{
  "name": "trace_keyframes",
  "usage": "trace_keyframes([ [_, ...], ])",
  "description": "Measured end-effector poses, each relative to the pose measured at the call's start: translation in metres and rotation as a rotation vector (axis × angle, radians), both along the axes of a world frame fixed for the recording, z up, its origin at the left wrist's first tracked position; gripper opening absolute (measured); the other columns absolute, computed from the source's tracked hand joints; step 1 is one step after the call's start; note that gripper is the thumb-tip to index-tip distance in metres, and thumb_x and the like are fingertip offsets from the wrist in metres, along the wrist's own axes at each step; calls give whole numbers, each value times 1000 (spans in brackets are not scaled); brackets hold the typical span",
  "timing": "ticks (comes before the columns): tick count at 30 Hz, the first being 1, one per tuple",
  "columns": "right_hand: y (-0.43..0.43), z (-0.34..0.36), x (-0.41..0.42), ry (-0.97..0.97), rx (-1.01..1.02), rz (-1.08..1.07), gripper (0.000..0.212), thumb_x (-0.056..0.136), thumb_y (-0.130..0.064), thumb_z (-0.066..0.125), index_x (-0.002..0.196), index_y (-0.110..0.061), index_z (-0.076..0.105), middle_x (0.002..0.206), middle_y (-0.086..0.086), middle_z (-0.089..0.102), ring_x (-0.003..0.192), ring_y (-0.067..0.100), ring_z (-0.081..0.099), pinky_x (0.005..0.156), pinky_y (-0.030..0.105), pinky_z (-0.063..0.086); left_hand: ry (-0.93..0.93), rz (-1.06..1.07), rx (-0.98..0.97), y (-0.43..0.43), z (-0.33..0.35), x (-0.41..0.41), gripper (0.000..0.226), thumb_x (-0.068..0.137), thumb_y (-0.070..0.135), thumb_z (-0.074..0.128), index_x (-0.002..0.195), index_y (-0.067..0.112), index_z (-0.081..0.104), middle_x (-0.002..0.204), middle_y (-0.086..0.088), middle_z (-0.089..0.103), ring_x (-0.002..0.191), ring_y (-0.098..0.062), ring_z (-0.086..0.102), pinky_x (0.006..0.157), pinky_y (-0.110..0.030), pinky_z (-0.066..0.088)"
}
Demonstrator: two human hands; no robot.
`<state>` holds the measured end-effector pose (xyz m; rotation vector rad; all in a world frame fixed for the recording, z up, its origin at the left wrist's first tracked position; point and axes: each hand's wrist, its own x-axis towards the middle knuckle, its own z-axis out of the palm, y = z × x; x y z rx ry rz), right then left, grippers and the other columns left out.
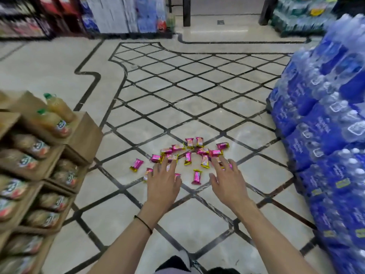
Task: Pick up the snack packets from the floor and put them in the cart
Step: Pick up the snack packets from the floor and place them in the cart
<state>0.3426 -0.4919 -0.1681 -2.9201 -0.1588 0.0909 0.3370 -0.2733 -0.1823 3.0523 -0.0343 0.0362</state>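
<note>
Several small pink snack packets with yellow ends lie scattered on the tiled floor ahead of me. One packet lies apart at the left, another lies between my hands. My left hand hovers over the left part of the pile, fingers spread, holding nothing. My right hand reaches over the right part, fingers apart, also holding nothing. A few packets are partly hidden under my fingers. No cart is in view.
Cardboard display trays of juice bottles stand close on the left. Stacked shrink-wrapped packs of water bottles rise on the right. Shelves and more stock line the far end of the cream floor with its dark diagonal grid.
</note>
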Motion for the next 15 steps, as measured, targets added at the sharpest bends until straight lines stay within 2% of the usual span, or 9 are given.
trace_keyframes([
  [4,13,-10,32,21,-17,6,52,98,-38,45,146,-20,40,149,5,43,135,36,38,95,51,49,48,0,11,15,-9,31,48,91,45,59,133,22,53,146,-6,48,120,-37,52,88,-50,49],
  [8,18,-21,67,60,-23,3,49,101,-40,39,147,-23,39,151,3,42,136,34,37,98,50,47,95,0,39,21,-18,67,49,94,48,52,136,22,49,148,-5,44,123,-35,50,91,-49,47],
  [13,16,-44,118,85,-1,4,49,102,-39,40,147,-20,43,149,8,45,131,37,42,100,52,44,133,27,37,17,-30,123,51,95,47,49,139,22,46,146,-5,45,112,-37,55,85,-49,50],
  [15,13,-56,147,99,7,15,49,101,-39,41,145,-18,45,147,11,47,129,40,44,99,54,46,139,30,37,16,-37,150,52,92,44,54,138,20,50,140,-7,51,105,-39,58,79,-49,52],
])
